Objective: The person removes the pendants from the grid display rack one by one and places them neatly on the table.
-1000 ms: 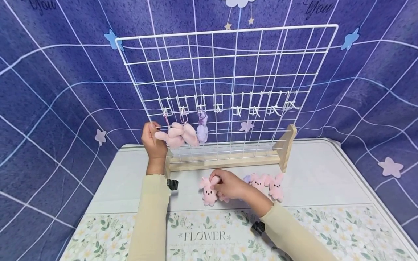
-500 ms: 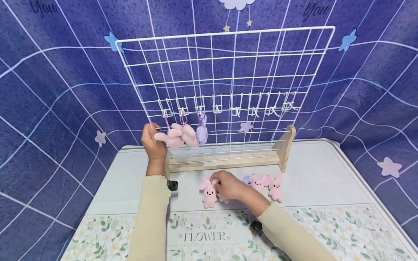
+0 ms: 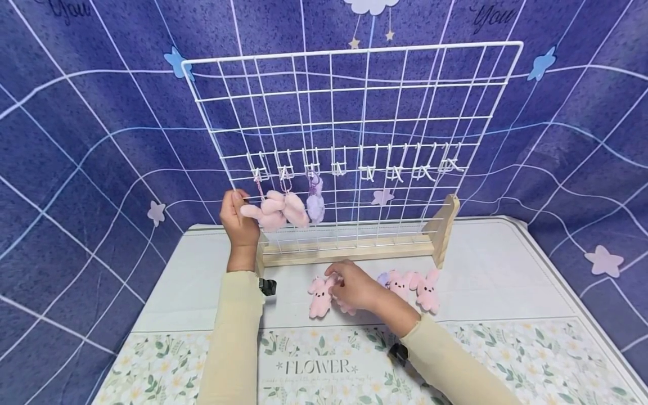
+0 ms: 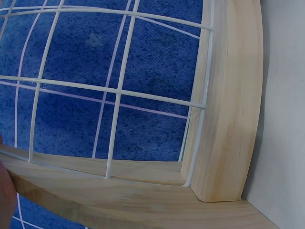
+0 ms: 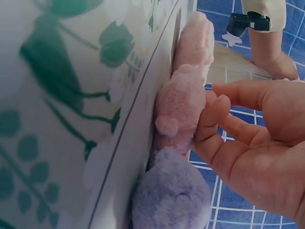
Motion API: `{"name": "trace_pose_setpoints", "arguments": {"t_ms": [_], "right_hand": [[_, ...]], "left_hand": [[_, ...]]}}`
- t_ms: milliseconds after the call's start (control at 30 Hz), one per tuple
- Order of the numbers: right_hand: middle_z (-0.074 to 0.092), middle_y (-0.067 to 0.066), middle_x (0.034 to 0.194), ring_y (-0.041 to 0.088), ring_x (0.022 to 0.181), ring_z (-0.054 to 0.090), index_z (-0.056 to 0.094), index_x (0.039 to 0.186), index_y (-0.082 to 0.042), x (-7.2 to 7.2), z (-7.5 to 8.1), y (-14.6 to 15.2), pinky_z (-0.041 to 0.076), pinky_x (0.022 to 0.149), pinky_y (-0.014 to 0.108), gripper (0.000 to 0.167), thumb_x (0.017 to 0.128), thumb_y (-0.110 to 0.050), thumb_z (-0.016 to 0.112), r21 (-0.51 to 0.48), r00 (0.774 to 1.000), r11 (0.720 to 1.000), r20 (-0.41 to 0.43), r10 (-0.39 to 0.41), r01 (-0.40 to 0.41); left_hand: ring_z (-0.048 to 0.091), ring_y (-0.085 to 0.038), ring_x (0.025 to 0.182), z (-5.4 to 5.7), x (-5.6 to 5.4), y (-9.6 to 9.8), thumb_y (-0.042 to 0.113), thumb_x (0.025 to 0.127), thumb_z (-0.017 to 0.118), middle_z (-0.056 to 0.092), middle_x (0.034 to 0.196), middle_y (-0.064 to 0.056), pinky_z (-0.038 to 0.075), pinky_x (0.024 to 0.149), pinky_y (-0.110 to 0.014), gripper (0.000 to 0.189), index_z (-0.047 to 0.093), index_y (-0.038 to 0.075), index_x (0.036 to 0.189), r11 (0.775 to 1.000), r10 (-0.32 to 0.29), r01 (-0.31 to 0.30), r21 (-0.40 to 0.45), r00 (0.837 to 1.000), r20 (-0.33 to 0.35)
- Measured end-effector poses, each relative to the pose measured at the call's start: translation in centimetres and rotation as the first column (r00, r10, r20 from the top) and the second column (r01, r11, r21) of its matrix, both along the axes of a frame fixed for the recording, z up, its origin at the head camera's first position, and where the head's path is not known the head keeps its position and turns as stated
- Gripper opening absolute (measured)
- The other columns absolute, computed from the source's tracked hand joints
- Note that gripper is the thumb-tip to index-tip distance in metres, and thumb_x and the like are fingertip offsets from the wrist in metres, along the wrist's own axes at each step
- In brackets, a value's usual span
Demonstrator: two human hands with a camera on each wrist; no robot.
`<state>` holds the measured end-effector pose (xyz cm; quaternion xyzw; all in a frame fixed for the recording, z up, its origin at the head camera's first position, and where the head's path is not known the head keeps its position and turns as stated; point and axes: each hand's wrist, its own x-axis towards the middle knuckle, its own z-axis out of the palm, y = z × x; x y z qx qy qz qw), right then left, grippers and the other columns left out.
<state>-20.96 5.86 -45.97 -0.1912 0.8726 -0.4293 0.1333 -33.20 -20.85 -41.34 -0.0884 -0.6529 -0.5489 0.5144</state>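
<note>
At the left side of the white wire grid rack (image 3: 349,118), my left hand (image 3: 238,222) grips its edge, fingers curled around the frame. Over the table, my right hand (image 3: 354,287) has thumb and index finger slightly parted beside the ear of a pink plush bunny keychain (image 3: 319,299). In the right wrist view, the fingertips (image 5: 217,105) lie against a second pink plush bunny (image 5: 181,102), with no firm pinch showing. That second bunny is partly hidden under the hand in the head view. A purple plush (image 5: 171,191) lies close by.
Two pink bunnies and a purple plush hang from the left hooks (image 3: 283,171). More bunnies (image 3: 427,292) lie right of my forearm. The rack stands on a wooden base (image 3: 349,250), on a white table with a floral mat (image 3: 506,360). A blue patterned cloth surrounds it.
The leftmost table bunny has shifted slightly left and now leans. My right thumb and index finger have parted a little from its ear. The left hand stays on the rack.
</note>
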Motion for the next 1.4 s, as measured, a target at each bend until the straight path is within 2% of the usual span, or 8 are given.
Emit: {"name": "trace_pose_setpoints", "arguments": {"t_ms": [267, 400, 600, 867, 1000, 1133, 1267, 1400], "right_hand": [[0.057, 0.021, 0.135, 0.018, 0.076, 0.064, 0.062, 0.136, -0.003, -0.2, 0.3, -0.1, 0.057, 0.062, 0.032, 0.038, 0.098, -0.004, 0.064, -0.122, 0.998, 0.991, 0.023, -0.056, 0.058], [0.059, 0.023, 0.14, 0.016, 0.083, 0.064, 0.06, 0.137, -0.005, -1.0, 1.3, -0.1, 0.056, 0.064, 0.03, 0.038, 0.099, -0.006, 0.063, -0.311, 0.989, 0.939, 0.042, -0.14, 0.146], [0.052, 0.033, 0.147, 0.025, 0.106, 0.072, 0.044, 0.15, 0.002, -2.1, 3.4, 0.1, 0.061, 0.079, 0.03, 0.047, 0.104, -0.006, 0.053, -0.656, 0.967, 0.734, 0.253, -0.006, 0.176], [0.037, 0.027, 0.166, 0.034, 0.142, 0.056, 0.031, 0.159, -0.004, -2.5, 4.9, 0.3, 0.057, 0.106, 0.037, 0.051, 0.11, -0.013, 0.043, -0.824, 0.88, 0.487, 0.43, 0.203, 0.29], [0.026, 0.022, 0.172, 0.039, 0.161, 0.03, 0.033, 0.156, -0.009, -2.7, 5.5, 0.5, 0.035, 0.128, 0.044, 0.046, 0.11, -0.015, 0.037, -0.862, 0.774, 0.277, 0.504, 0.383, 0.424], [0.026, 0.019, 0.172, 0.037, 0.163, 0.024, 0.048, 0.145, -0.011, -2.7, 6.2, 0.5, 0.02, 0.135, 0.046, 0.037, 0.11, -0.022, 0.039, -0.812, 0.662, 0.095, 0.53, 0.529, 0.575], [0.03, 0.019, 0.167, 0.037, 0.158, 0.032, 0.051, 0.145, -0.01, -2.9, 6.7, 0.3, 0.03, 0.131, 0.046, 0.04, 0.107, -0.023, 0.049, -0.785, 0.632, 0.028, 0.519, 0.575, 0.619], [0.034, 0.018, 0.162, 0.037, 0.151, 0.04, 0.054, 0.14, -0.01, -3.2, 6.9, 0.0, 0.047, 0.119, 0.044, 0.04, 0.103, -0.022, 0.058, -0.783, 0.624, 0.011, 0.503, 0.597, 0.621]], "left_hand": [[0.042, 0.003, 0.064, 0.4, 0.1, 0.0, 0.009, 0.108, 0.042, 0.046, 0.071, 0.017, 0.031, 0.064, -0.017, 0.034, 0.058, -0.015, 0.088, 1.0, -0.016, 0.016, -0.008, 1.0, 0.001], [0.041, 0.002, 0.064, 0.5, 0.2, 0.0, 0.009, 0.108, 0.042, 0.046, 0.071, 0.011, 0.031, 0.064, -0.016, 0.034, 0.058, -0.013, 0.088, 1.0, -0.013, 0.013, -0.005, 1.0, 0.004], [0.043, 0.002, 0.066, 0.3, 0.3, 0.0, 0.009, 0.108, 0.042, 0.048, 0.071, 0.0, 0.033, 0.065, -0.017, 0.035, 0.058, -0.014, 0.088, 1.0, -0.012, 0.012, -0.003, 1.0, 0.003], [0.043, 0.002, 0.066, 0.1, 0.0, 0.0, 0.009, 0.108, 0.043, 0.046, 0.072, 0.018, 0.032, 0.066, -0.017, 0.035, 0.058, -0.014, 0.088, 1.0, -0.001, 0.001, -0.002, 1.0, 0.006], [0.043, 0.004, 0.068, 0.1, 0.0, 0.2, 0.008, 0.108, 0.042, 0.047, 0.074, 0.016, 0.032, 0.067, -0.015, 0.034, 0.058, -0.014, 0.088, 1.0, 0.017, -0.018, 0.013, 1.0, 0.01], [0.043, 0.007, 0.07, 0.7, 0.7, 0.8, 0.006, 0.107, 0.041, 0.048, 0.075, 0.016, 0.032, 0.069, -0.015, 0.034, 0.056, -0.017, 0.088, 1.0, 0.014, -0.014, 0.026, 1.0, 0.007], [0.041, 0.008, 0.07, 1.9, 1.9, 1.6, 0.004, 0.107, 0.04, 0.047, 0.075, 0.013, 0.032, 0.07, -0.014, 0.033, 0.053, -0.02, 0.088, 1.0, 0.003, -0.003, 0.03, 1.0, -0.003], [0.041, 0.009, 0.071, 2.5, 2.6, 1.9, 0.001, 0.106, 0.039, 0.049, 0.075, -0.001, 0.031, 0.07, -0.014, 0.032, 0.052, -0.021, 0.087, 1.0, 0.007, -0.007, 0.026, 1.0, -0.01]]}}
